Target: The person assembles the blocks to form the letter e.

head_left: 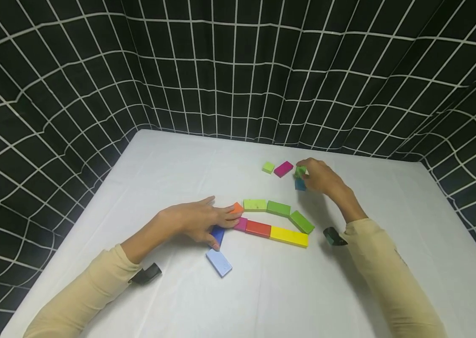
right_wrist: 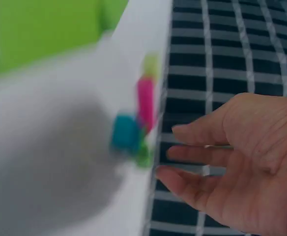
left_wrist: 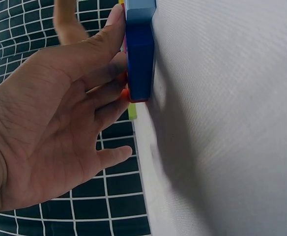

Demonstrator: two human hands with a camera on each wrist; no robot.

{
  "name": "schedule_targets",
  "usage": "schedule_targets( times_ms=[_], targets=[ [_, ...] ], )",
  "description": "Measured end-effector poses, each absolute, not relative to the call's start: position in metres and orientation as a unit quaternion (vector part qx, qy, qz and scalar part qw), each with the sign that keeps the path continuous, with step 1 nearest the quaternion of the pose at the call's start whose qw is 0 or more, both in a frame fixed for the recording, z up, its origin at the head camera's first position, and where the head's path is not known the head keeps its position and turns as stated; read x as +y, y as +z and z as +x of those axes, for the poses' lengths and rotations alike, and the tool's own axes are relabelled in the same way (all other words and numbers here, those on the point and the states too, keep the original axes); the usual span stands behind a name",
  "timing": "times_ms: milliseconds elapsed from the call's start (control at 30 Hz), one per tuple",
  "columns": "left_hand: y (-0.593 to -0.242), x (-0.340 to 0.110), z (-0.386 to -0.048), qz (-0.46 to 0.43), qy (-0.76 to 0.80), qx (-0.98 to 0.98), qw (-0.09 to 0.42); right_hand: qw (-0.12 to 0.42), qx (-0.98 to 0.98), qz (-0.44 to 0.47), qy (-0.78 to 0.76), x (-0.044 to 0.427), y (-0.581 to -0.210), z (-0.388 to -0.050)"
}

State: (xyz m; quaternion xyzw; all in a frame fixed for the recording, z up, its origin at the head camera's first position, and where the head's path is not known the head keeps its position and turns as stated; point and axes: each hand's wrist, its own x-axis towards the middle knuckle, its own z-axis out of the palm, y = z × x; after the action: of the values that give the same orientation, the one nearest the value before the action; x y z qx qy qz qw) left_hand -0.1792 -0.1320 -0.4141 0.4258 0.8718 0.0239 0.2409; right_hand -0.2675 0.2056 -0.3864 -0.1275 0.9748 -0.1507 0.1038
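Note:
Several coloured blocks form a fish-like outline on the white cloth. My left hand (head_left: 197, 219) rests with extended fingers on the orange block (head_left: 236, 208) and magenta block (head_left: 241, 224), its thumb by the dark blue block (head_left: 217, 234). In the left wrist view, the left hand (left_wrist: 65, 113) touches the blocks beside the dark blue block (left_wrist: 141, 64). My right hand (head_left: 322, 178) is over a small green block (head_left: 300, 171) and a teal block (head_left: 300, 184). The right wrist view shows the right hand (right_wrist: 232, 162) with fingers apart, holding nothing, beyond the teal block (right_wrist: 125, 132).
A light blue block (head_left: 219, 262) lies nearest me. Red (head_left: 258, 228), yellow (head_left: 289, 236) and green blocks (head_left: 278, 208) continue the outline. Farther back are a lime block (head_left: 268, 167) and a magenta one (head_left: 283, 169). A black grid curtain (head_left: 238, 70) stands behind the white table (head_left: 170, 164).

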Motion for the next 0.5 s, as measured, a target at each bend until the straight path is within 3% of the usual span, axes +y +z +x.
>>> schedule_targets(
  times_ms=[167, 500],
  targets=[
    [-0.416, -0.132, -0.18, 0.426, 0.022, 0.871, 0.242, 0.157, 0.974, -0.129, -0.098, 0.235, -0.397, -0.277],
    [-0.416, -0.133, -0.179, 0.428, 0.027, 0.87, 0.242, 0.129, 0.98, -0.102, -0.111, 0.25, -0.396, -0.278]
  ],
)
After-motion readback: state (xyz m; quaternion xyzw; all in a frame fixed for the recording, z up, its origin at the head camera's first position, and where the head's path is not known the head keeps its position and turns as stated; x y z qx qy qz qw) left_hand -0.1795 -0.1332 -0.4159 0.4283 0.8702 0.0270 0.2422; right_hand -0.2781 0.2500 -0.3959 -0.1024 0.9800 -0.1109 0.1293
